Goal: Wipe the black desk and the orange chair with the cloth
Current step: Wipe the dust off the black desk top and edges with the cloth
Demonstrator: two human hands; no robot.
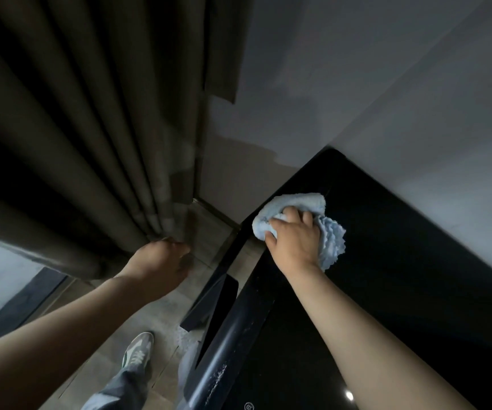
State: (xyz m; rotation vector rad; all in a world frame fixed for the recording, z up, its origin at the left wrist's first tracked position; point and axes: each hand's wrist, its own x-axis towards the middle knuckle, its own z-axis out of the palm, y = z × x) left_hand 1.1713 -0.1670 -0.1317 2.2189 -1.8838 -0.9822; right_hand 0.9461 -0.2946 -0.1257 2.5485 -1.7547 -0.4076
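Gripping the bunched cloth [295, 216] on the black desk [401, 261], right hand [293, 239]; left hand [158, 261] loosely curled, fingertips hidden.

Left hand [161, 261] fingertips hidden, curtain [90, 128] contact unclear; black desk [401, 261] cut off right and below.

Black desk [416, 276] top is looking glossy and smooth, throwing back a small light spot near its front edge. Cloth [332, 241] is showing up as pale blue, fluffy terry pile, matt. Curtain [90, 143] is hanging as heavy woven fabric, matt, deep folds. Wall [357, 84] is reading as flat matt paint. Floor [161, 318] is looking like smooth, dull tile.
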